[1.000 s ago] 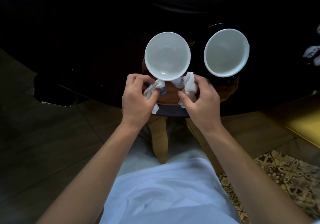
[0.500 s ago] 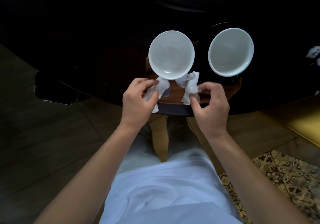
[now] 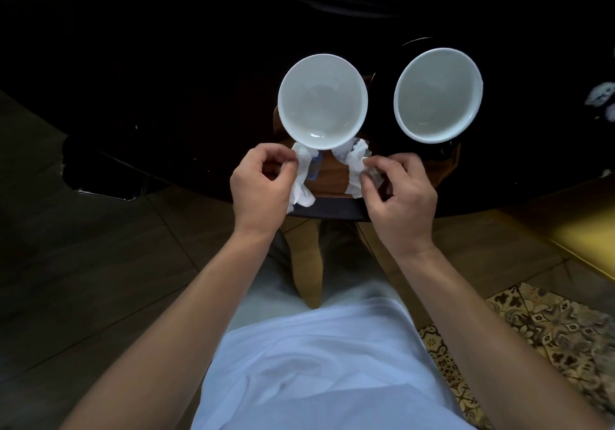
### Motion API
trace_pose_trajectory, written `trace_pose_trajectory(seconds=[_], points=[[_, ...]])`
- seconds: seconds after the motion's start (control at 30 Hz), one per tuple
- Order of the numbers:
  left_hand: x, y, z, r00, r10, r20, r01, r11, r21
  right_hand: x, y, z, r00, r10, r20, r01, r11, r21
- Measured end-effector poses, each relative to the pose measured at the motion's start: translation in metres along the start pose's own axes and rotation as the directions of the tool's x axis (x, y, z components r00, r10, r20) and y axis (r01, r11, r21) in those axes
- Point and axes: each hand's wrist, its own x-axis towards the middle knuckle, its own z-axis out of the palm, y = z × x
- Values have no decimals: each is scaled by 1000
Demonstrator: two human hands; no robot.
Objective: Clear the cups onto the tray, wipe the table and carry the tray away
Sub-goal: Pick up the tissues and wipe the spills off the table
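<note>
Two empty white cups stand on a brown wooden tray [image 3: 332, 176]: the left cup [image 3: 322, 100] and the right cup [image 3: 437, 94], which sits on a dark saucer [image 3: 386, 63]. In front of the left cup lie crumpled white tissues. My left hand [image 3: 263, 190] pinches the left tissue [image 3: 303, 183] between thumb and fingers. My right hand [image 3: 399, 196] pinches the right tissue [image 3: 354, 170]. A small blue item [image 3: 314, 166] lies beside the left tissue, partly hidden.
The tray rests at the near edge of a very dark table [image 3: 166, 80]. Below are a wooden table leg [image 3: 307, 263], dark floor tiles [image 3: 83, 279] and a patterned rug [image 3: 549, 339] at lower right. A yellow surface [image 3: 585, 230] shows at right.
Both hands have drawn back slightly toward me and apart, still pinching the tissues. The tissues have been pulled out along the tray's near side. The cups have not moved.
</note>
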Motion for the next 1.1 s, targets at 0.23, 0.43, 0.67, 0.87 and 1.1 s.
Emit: trace_pose_trajectory(seconds=[0.23, 0.43, 0.67, 0.87, 1.1], points=[[4, 1, 6, 992, -109, -66, 104, 991, -79, 3, 2, -2, 1000, 18, 11, -18, 999, 38], [-4, 8, 10, 912, -410, -27, 359, 827, -433, 4, 1, -4, 1000, 11, 25, -12, 998, 57], [-15, -13, 5, 999, 48, -10, -46, 986, 161, 1, 5, -5, 999, 14, 34, -16, 998, 56], [-12, -22, 7, 987, 162, 21, -159, 928, 338, -1, 8, -5, 1000, 1, 13, -1, 1000, 21], [-14, -21, -5, 971, 235, 42, -237, 934, 269, -2, 3, -12, 999, 25, 31, -26, 999, 47]])
